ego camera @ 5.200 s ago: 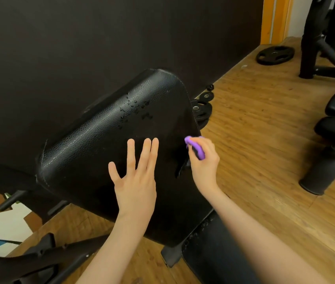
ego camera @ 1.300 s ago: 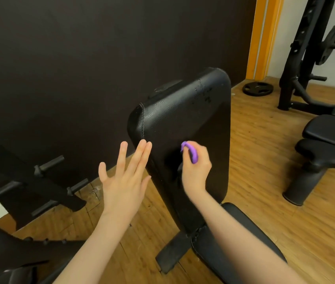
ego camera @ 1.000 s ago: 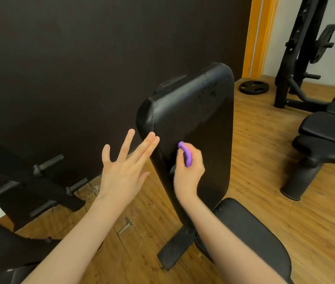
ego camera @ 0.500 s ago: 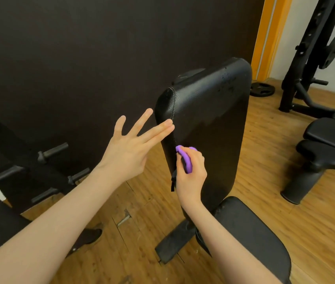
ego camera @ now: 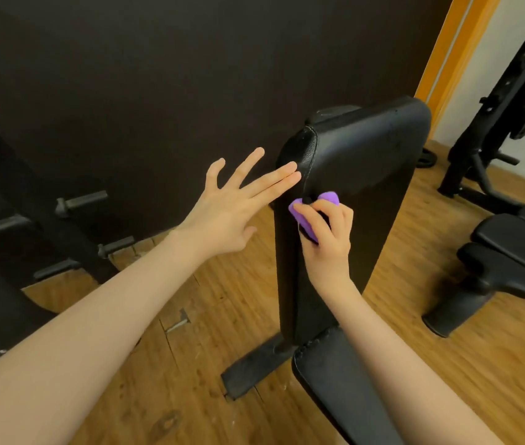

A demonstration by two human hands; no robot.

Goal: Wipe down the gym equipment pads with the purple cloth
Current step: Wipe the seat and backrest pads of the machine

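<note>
While my right hand [ego camera: 325,232] pinched the purple cloth [ego camera: 306,220] against the backrest pad's [ego camera: 380,194] nine-o'clock edge, my left hand [ego camera: 232,207], fingers spread, steadied it; upward strokes seemed due.

bare forearms, no sleeves; both hands [ego camera: 325,239] ungloved.

Dark brown wall [ego camera: 158,65] fills the upper left, matte, unlit. Orange vertical trim [ego camera: 447,53] marks its right edge; pale wall [ego camera: 498,69] beyond. Wooden plank floor [ego camera: 190,396], warm tone, scuffed, with a chipped spot near centre. Black rack with horizontal pegs [ego camera: 81,200] at left against the dark wall. Black squat rack frame [ego camera: 492,123] at far right, weight plate [ego camera: 426,159] lying on the floor beside it. Second padded black machine [ego camera: 511,252] at right edge. Light even, soft.
</note>
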